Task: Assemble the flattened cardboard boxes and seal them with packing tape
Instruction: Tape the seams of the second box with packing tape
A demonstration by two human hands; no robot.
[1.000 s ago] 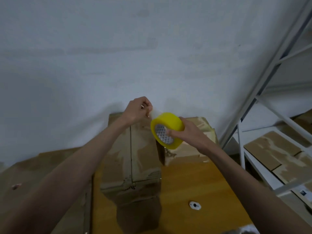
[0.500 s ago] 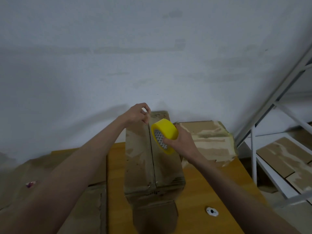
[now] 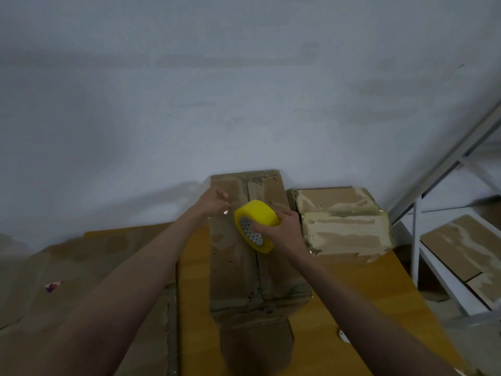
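While the right hand grips the yellow roll of packing tape by its rim and core, fingers curled round it, the left hand pinches the free end of the clear tape between thumb and fingertips just left of the roll. Both hands hover over the far half of the upright cardboard box, which stands on the wooden table with its two top flaps closed and their centre seam running from near to far. A second box, already heavily taped, stands just to the right against the wall. Flattened cardboard lies to the left of the table, and more flat sheets rest on the white metal shelf at far right. Judgement on handling: the roll is light and stiff, best held through the core so that it can turn; the tape itself is thin, limp and sticky on one face, prone to fold on itself, so the end is best kept taut and held at its very tip. The box looks empty, hence light and apt to slide or dent under pressure; pressing along the seam, where the flap edges support each other, seems safest
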